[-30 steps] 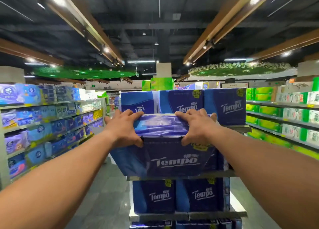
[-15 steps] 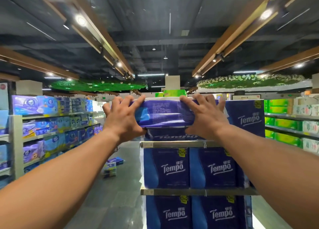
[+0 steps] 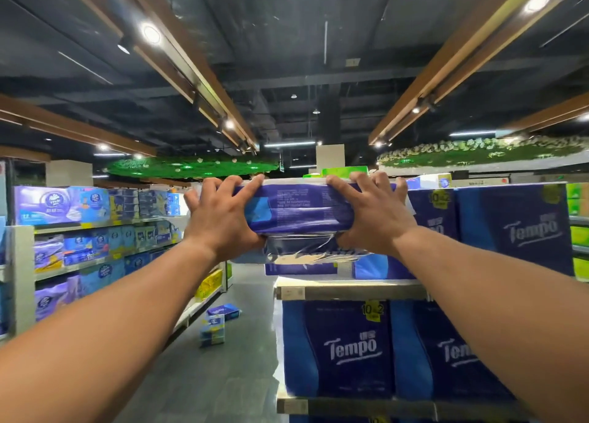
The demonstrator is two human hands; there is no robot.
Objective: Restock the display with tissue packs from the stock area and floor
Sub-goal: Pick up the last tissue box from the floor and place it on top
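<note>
two hands clamp tissue pack (image 3: 299, 207) by its ends: left hand (image 3: 220, 218), right hand (image 3: 376, 214), fingers curled over top edge, steadying floppy wrap. pack raised at top tier of display shelf (image 3: 350, 290), beside upright packs (image 3: 510, 228), likely for slotting into gap. two packs on floor (image 3: 218, 322) remain.

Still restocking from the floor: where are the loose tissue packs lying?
In the head view, the loose tissue packs lie on the aisle floor, left of the blue display, beside the left-hand shelves' base.

Round recessed ceiling spotlights (image 3: 151, 34) glare white against a dim dark ceiling, while the shelves below are evenly bright. Wide-angle distortion bends the long wooden ceiling beams (image 3: 446, 69), and the left-hand shelves of pale blue tissue packs (image 3: 79, 231) look smeared and soft.
</note>
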